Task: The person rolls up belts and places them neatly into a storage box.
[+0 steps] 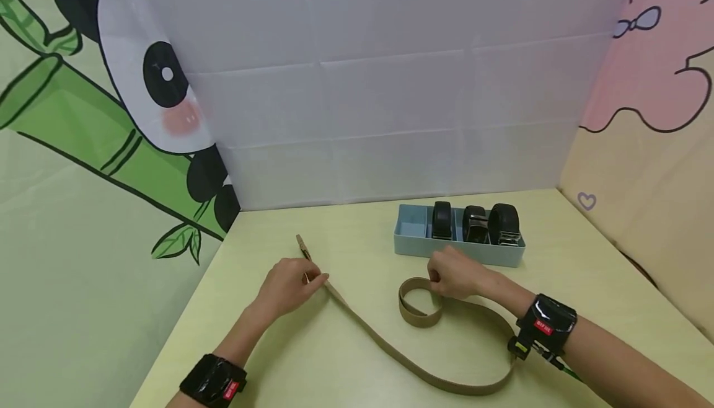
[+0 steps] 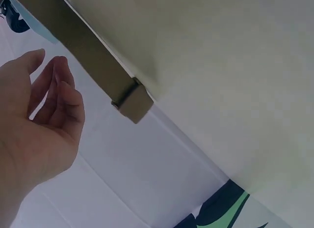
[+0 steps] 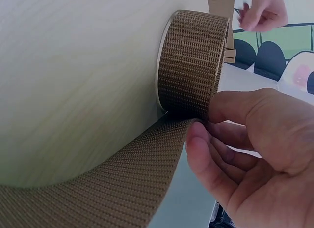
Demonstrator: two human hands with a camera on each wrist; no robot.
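A tan woven belt (image 1: 385, 343) runs across the table on its edge in a wide curve, with one end rolled into a coil (image 1: 409, 315). Its far end (image 2: 135, 100) carries a dark crosswise band. Near that end hovers my left hand (image 1: 290, 285); the left wrist view shows its loosely bent fingers beside the strap, apart from it, holding nothing. With thumb and fingers, my right hand (image 3: 265, 144) pinches the belt's edge where the coil (image 3: 191, 66) meets the loose strap. In the head view, this right hand (image 1: 454, 271) covers part of the coil.
Behind the right hand stands a blue divided box (image 1: 460, 250) with several black rolled belts (image 1: 442, 220), some showing metal buckles. A white cloth (image 1: 390, 85) hangs at the table's back edge. Printed cloths stand on both sides.
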